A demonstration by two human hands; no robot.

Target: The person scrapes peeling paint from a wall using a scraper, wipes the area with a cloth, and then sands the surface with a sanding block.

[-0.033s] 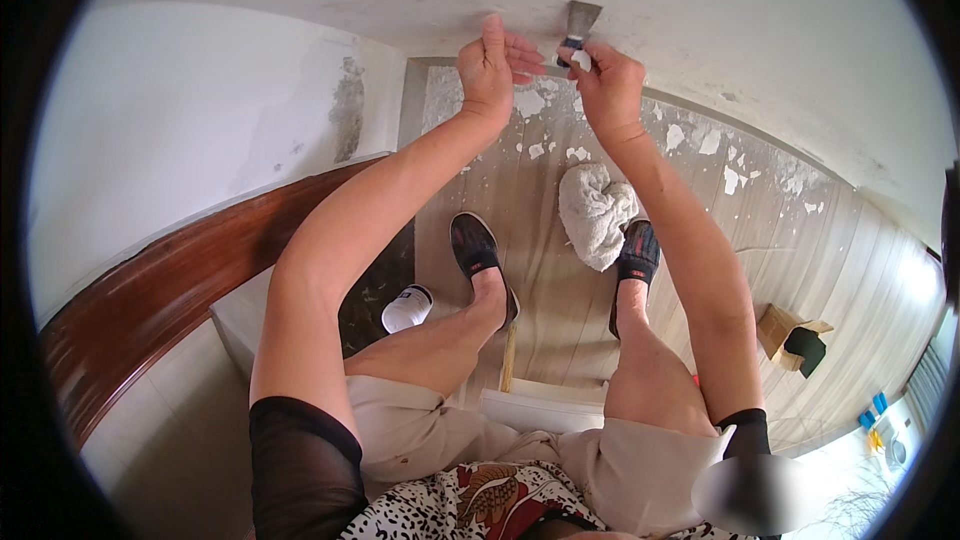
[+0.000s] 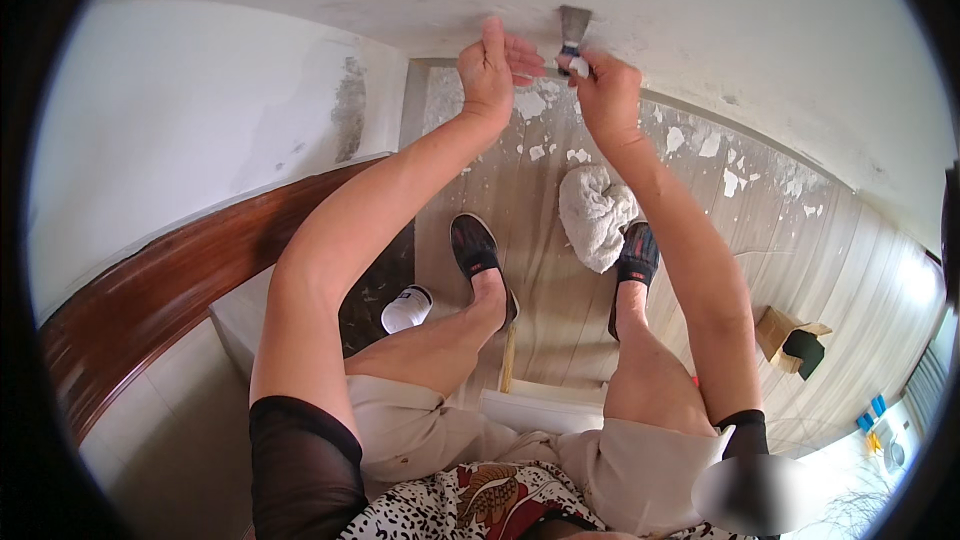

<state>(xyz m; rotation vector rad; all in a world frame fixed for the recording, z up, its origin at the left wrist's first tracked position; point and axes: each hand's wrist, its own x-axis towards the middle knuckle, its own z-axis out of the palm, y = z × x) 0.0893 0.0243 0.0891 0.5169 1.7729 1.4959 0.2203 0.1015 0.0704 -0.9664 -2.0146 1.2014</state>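
Wearing a patterned top [image 2: 490, 500] and beige shorts [image 2: 620, 470], knees apart, both bare arms reaching forward. White panel [image 2: 540, 410] between the thighs, wooden stick [image 2: 508, 355] just beyond its edge.

Left of the legs: white cup-shaped container [image 2: 406, 310], tipped, by a black marbled slab [image 2: 374, 318]. Off to the right: open cardboard box [image 2: 777, 332], black item [image 2: 803, 350] at its mouth. Both dark slip-on shoes [image 2: 472, 243] on the wood-plank floor [image 2: 545, 310]. White towel [image 2: 592, 218] bunched up, right against the right shoe.

Further out, white paint flakes [image 2: 675, 138] scattered on the planks, thickest near the grey baseboard [image 2: 780, 145].

Left hand [image 2: 488, 72]: empty, thumb up, fingers extended toward the other one, palm turned in. Near the wall; can't tell if it touches.

Right hand [image 2: 610, 88]: digits closed on the handle of a putty knife [image 2: 574, 30], blade pointing away from the person. Small white patch at the grip; can't tell if handle or flake. Blade sits at the scuffed lower part of the front wall [image 2: 720, 0]; contact unclear.

Left wall [image 2: 200, 90] has a dark patch [image 2: 349, 112] near the corner, reddish-brown wood trim [image 2: 190, 275] along its lower edge.
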